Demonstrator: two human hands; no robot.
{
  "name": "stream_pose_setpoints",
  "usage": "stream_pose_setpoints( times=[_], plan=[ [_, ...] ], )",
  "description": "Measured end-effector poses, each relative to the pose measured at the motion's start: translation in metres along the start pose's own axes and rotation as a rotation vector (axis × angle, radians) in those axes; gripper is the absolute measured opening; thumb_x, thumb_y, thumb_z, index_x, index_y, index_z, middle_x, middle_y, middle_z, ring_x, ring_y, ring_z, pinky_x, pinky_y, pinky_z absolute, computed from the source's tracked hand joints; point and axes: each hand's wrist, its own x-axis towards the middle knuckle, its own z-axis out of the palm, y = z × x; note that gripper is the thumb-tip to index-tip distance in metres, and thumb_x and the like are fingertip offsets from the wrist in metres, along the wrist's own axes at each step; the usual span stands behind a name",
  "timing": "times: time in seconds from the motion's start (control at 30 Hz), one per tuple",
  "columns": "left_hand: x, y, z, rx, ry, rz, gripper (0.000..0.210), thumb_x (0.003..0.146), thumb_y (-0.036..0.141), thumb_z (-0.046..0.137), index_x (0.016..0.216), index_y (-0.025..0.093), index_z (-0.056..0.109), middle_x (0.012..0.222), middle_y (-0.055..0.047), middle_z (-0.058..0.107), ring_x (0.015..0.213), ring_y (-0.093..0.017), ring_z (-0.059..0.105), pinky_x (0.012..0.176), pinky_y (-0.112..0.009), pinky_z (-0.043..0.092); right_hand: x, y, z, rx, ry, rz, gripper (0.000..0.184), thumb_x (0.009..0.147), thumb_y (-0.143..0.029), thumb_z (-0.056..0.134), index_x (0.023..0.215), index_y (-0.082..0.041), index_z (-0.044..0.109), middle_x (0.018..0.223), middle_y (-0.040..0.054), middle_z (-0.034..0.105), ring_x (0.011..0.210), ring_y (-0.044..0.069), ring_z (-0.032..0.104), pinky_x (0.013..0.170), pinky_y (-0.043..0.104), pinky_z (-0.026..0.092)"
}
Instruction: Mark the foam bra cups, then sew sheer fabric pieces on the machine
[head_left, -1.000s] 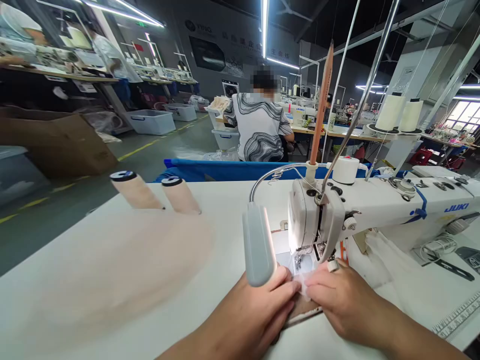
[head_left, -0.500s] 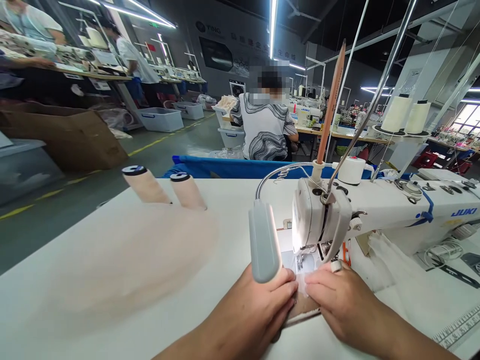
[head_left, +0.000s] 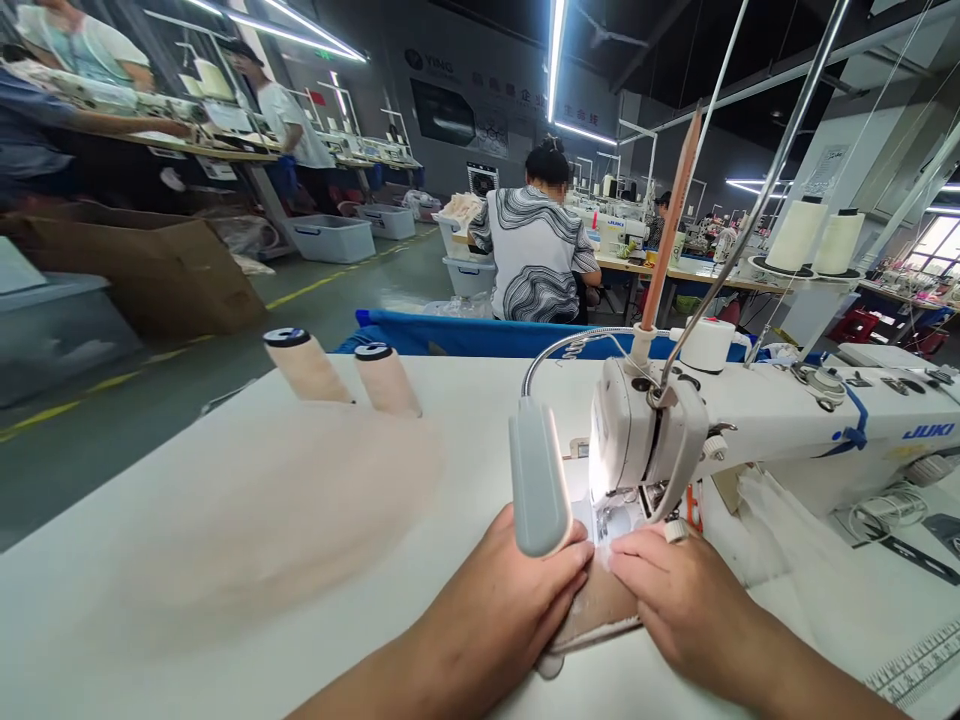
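Both hands are at the needle area of a white sewing machine (head_left: 626, 425). My left hand (head_left: 517, 590), fingers closed together, presses a small piece of thin white fabric (head_left: 602, 562) just in front of the presser foot (head_left: 604, 522). From the other side, my right hand (head_left: 679, 590) pinches the same fabric between thumb and fingers. Its far edge is lost in the lamp's glare. Beneath the fingers lies a tan plate (head_left: 606, 603) with a pale front edge. A grey lamp (head_left: 538, 485) partly covers the left fingers.
Sheer beige fabric (head_left: 300, 510) spreads over the left of the white table (head_left: 480, 440), with two thread cones (head_left: 307, 367) behind it. White cloth (head_left: 780, 530) and a ruler (head_left: 919, 660) lie at right. A person (head_left: 536, 250) sits ahead beyond the blue cloth (head_left: 465, 333).
Both hands have shifted slightly forward toward the presser foot, baring more of the tan plate. The whole view has swung a little, so the scene sits further right.
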Motion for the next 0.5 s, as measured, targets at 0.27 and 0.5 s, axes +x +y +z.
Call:
stream_pose_setpoints(
  times=[0.27,0.5],
  plan=[
    [-0.002,-0.015,0.01,0.001,0.033,-0.096,0.032,0.105,0.021,0.042,0.103,0.023,0.074,0.106,-0.009,0.077,0.096,-0.028,0.065,0.092,-0.047,0.049,0.005,0.004,0.006,-0.038,0.07,0.042,0.046,0.081,0.003,0.051,0.117,-0.019,0.072,0.124,0.0121,0.076,0.098,0.027,0.069,0.082,0.038,0.058],
    [0.032,-0.042,0.008,-0.233,0.013,-0.487,0.026,0.094,0.037,0.058,0.072,0.023,0.058,0.082,-0.005,0.065,0.08,-0.025,0.059,0.08,-0.041,0.049,0.005,0.006,0.012,-0.029,0.031,0.14,0.046,0.084,-0.002,0.054,0.123,-0.018,0.073,0.133,0.015,0.074,0.112,0.031,0.069,0.088,0.042,0.063]
  ],
)
